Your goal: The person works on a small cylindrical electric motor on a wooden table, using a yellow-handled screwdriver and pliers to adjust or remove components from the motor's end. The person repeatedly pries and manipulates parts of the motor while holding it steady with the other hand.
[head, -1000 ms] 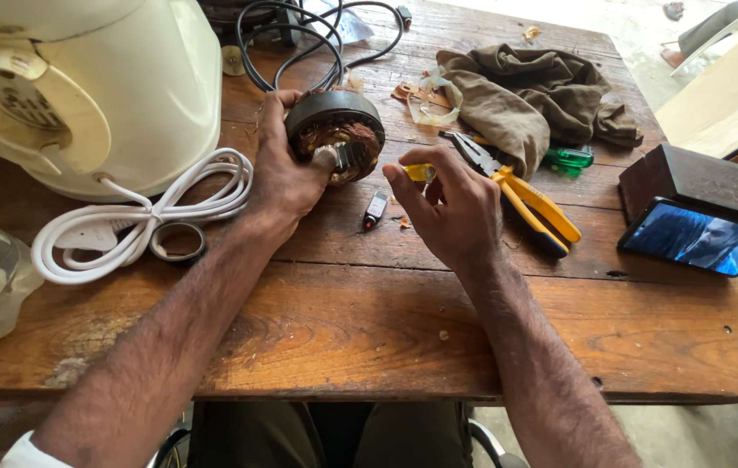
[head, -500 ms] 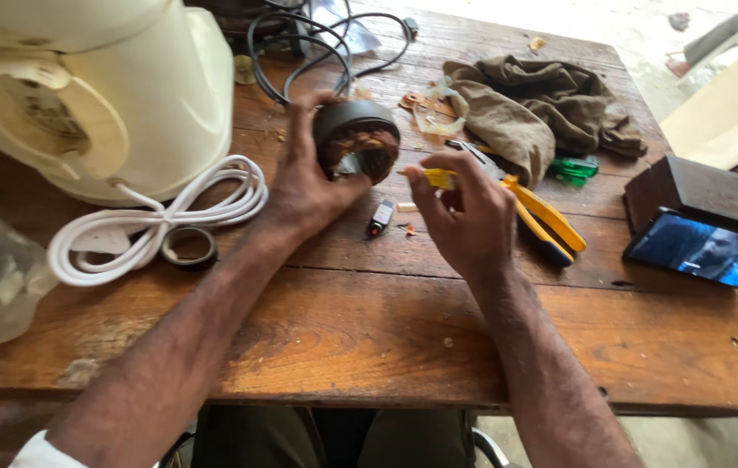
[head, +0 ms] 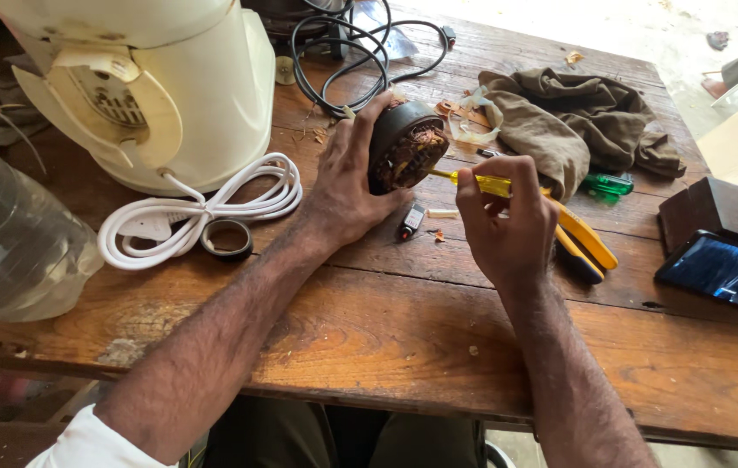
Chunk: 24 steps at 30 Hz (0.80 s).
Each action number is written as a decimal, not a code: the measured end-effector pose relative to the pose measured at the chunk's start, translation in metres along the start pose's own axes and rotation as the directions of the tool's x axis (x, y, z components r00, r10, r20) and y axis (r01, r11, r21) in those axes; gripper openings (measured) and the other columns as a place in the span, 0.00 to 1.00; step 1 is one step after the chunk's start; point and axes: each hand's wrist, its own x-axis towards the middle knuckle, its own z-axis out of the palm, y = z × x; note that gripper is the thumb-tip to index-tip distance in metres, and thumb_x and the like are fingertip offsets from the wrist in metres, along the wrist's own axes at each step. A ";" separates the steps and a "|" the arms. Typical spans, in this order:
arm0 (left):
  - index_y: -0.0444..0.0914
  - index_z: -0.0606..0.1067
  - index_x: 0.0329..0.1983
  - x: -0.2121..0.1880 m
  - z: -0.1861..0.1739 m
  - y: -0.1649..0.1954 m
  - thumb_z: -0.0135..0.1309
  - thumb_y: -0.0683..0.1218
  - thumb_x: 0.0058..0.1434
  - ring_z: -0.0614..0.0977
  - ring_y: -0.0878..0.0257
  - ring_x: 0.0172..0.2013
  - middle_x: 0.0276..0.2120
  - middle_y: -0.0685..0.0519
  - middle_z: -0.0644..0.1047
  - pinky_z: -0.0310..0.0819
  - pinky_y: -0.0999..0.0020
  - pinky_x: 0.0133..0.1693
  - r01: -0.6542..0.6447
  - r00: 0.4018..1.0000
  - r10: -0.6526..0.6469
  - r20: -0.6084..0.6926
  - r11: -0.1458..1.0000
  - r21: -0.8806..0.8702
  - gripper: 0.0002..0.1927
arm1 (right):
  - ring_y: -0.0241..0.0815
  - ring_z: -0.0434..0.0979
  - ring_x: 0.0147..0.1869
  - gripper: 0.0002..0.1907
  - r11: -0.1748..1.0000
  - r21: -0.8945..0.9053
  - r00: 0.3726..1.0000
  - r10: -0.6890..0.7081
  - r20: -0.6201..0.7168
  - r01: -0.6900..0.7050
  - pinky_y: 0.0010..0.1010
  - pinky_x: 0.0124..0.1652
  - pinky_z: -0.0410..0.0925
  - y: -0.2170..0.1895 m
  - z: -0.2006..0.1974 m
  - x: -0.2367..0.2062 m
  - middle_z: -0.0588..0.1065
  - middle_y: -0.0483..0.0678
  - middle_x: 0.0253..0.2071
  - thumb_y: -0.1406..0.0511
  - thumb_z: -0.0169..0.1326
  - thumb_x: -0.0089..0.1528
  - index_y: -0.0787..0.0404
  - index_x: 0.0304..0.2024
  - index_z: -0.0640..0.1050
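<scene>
The left hand [head: 347,186] grips a small round motor [head: 405,146] tilted up off the worktop [head: 369,321]; the right hand [head: 507,221], just beside the motor, pinches a yellow screwdriver [head: 483,183] pointed at it.

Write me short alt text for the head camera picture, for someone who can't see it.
A person's left hand holds a small electric motor on a wooden table, while the right hand pokes a yellow screwdriver into it. Around them lie a cream appliance, white cord, pliers and brown cloth.
</scene>
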 end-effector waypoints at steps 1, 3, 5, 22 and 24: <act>0.58 0.43 0.75 0.000 0.000 0.000 0.75 0.52 0.51 0.72 0.44 0.60 0.57 0.42 0.65 0.65 0.32 0.62 0.002 1.000 -0.002 0.004 1.000 0.007 0.60 | 0.36 0.85 0.38 0.10 1.000 -0.012 1.000 0.004 0.015 -0.003 0.25 0.34 0.76 0.000 0.001 0.000 0.80 0.47 0.37 0.64 0.60 0.71 0.62 0.45 0.72; 0.57 0.43 0.76 0.000 -0.002 0.001 0.75 0.52 0.52 0.72 0.44 0.60 0.57 0.43 0.65 0.64 0.32 0.63 0.002 1.000 -0.002 0.009 1.000 0.023 0.60 | 0.37 0.85 0.38 0.10 1.000 -0.028 0.999 0.007 0.036 -0.006 0.25 0.34 0.76 0.001 0.003 0.001 0.81 0.48 0.38 0.64 0.60 0.70 0.62 0.44 0.73; 0.57 0.43 0.75 0.000 -0.002 0.003 0.75 0.52 0.51 0.72 0.44 0.59 0.56 0.43 0.65 0.65 0.33 0.63 0.010 1.000 -0.010 0.004 1.000 0.021 0.60 | 0.38 0.85 0.39 0.11 0.999 -0.034 0.999 0.012 0.049 -0.010 0.26 0.33 0.75 0.001 0.005 0.001 0.81 0.48 0.38 0.63 0.60 0.70 0.62 0.45 0.73; 0.59 0.44 0.75 -0.001 0.000 -0.003 0.76 0.53 0.49 0.72 0.43 0.60 0.57 0.43 0.65 0.65 0.32 0.62 0.007 1.000 -0.007 -0.020 1.000 0.018 0.61 | 0.37 0.80 0.32 0.10 0.997 -0.081 0.984 0.011 0.177 0.004 0.28 0.33 0.73 -0.005 0.007 0.003 0.79 0.47 0.35 0.67 0.61 0.63 0.60 0.44 0.74; 0.60 0.46 0.75 -0.002 0.001 -0.002 0.76 0.52 0.49 0.73 0.44 0.60 0.59 0.42 0.66 0.72 0.35 0.59 0.025 0.999 -0.026 -0.021 0.999 -0.046 0.60 | 0.38 0.81 0.34 0.10 0.998 -0.063 0.983 -0.014 0.181 0.026 0.29 0.34 0.74 -0.005 0.005 0.004 0.79 0.47 0.35 0.68 0.62 0.62 0.60 0.42 0.74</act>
